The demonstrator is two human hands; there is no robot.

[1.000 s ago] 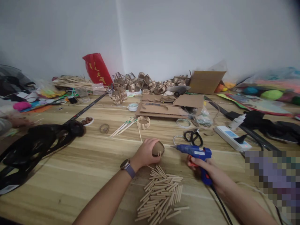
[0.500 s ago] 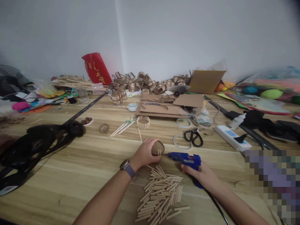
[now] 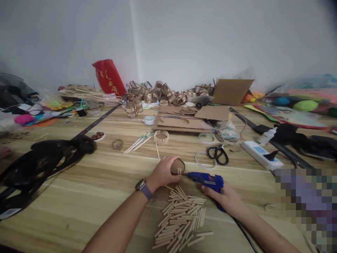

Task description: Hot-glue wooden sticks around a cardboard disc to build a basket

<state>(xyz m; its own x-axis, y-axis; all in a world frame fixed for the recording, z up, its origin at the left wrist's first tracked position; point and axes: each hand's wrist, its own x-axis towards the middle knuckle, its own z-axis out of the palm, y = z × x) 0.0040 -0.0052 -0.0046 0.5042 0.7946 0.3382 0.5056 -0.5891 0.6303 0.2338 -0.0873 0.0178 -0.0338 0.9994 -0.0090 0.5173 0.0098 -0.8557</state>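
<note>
My left hand wraps round a small round cardboard piece, with a couple of short wooden sticks standing on its near edge. In my right hand is a blue hot glue gun, its nozzle pointing left and at or very close to the cardboard piece's edge; I cannot tell if they touch. A loose pile of short wooden sticks lies on the table just below both hands. Beyond my left hand stands a ring of upright sticks.
Black-handled scissors and a white ring lie beyond the glue gun. Flat cardboard is farther back. To the right is a power strip; a black strapped object lies left. The gun's cord runs toward me.
The glue gun and my right hand have shifted slightly left, toward the cardboard piece. My left hand keeps its hold and hardly moves.
</note>
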